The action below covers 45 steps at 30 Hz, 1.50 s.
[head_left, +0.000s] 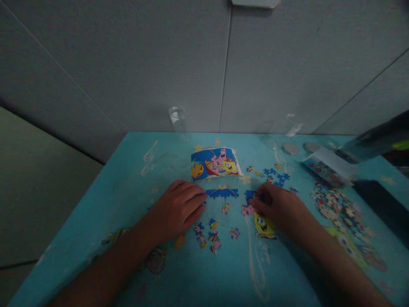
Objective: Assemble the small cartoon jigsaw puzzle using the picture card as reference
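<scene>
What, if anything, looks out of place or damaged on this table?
Nothing clearly looks broken or spilled. The cartoon picture sheet seems slightly curled: its edges bow. Loose jigsaw pieces lie scattered in front of it, ordinary beside the joined blue strip.

Left hand [182, 207] palm-down, near-left of the printed picture [215, 164], fingers loosely bent; right hand [277, 204] near-right of it, thumb and fingers curled inward
</scene>
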### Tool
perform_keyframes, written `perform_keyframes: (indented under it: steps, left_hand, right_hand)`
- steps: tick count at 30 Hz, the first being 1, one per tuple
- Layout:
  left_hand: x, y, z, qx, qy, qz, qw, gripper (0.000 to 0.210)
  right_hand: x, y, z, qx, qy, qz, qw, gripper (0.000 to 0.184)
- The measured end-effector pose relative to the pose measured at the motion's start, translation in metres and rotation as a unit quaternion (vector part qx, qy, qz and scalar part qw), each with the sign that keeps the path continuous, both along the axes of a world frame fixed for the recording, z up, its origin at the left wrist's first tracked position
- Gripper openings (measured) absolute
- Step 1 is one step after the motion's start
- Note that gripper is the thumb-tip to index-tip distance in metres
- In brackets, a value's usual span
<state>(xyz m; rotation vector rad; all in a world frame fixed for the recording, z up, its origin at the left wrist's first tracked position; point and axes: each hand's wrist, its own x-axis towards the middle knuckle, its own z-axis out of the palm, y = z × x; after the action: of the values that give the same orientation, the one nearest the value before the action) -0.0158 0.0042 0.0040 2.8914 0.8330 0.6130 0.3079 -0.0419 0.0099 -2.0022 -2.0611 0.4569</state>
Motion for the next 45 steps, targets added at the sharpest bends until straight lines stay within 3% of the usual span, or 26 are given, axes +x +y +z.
perform_keyframes:
  steps: [17,22,31,45]
  left_hand:
    - [0.001,-0.001,0.0,0.003,0.002,-0.008,1.0,0.027]
    - [-0.008,0.007,0.001,0.033,0.001,0.04,0.999,0.027]
    - [-0.037,0.03,0.015,0.144,0.041,0.119,0.982,0.023]
    - [-0.064,0.052,0.011,0.126,0.022,0.205,0.97,0.026]
  right_hand:
    - [-0.004,0.001,0.003,0.006,-0.005,-0.004,1.0,0.02]
    - [-0.004,0.0,0.003,0.009,0.009,-0.004,1.0,0.021]
    - [-0.001,0.004,0.006,-0.058,0.001,-0.033,0.998,0.026]
    - [0.016,0.008,-0.003,-0.098,0.023,-0.029,0.995,0.034]
